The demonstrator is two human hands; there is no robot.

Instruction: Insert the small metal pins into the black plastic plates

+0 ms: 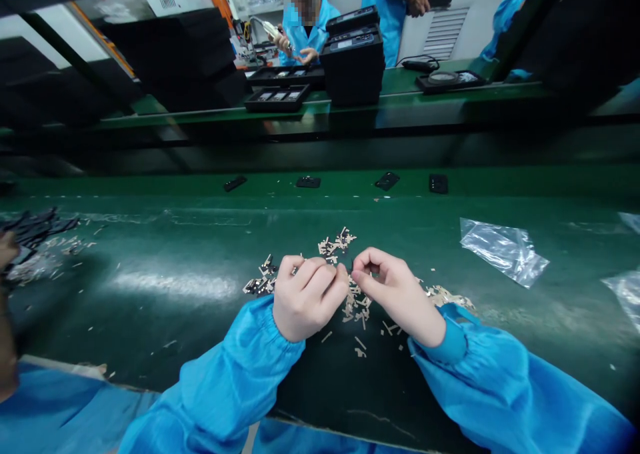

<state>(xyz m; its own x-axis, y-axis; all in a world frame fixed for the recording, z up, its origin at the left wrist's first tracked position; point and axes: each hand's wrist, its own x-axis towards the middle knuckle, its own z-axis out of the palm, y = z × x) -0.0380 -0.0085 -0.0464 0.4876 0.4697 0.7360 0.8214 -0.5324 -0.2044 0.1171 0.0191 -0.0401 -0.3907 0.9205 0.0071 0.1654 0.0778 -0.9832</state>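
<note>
Over the middle of the green bench my two hands meet, fingertips almost touching. My left hand is closed, its fingers curled inward; whatever it grips is hidden behind the knuckles. Thumb and forefinger of my right hand pinch a tiny dark piece, too small to name. Around and beneath both hands lie many small beige strips. A heap of dark and pale bits sits beside my left hand, and another beige heap lies by my right wrist.
Several flat black parts lie in a row further back. A clear plastic bag rests at the right. Another person's hand is at the left edge by black pieces. Black trays stand on the raised shelf, with co-workers behind.
</note>
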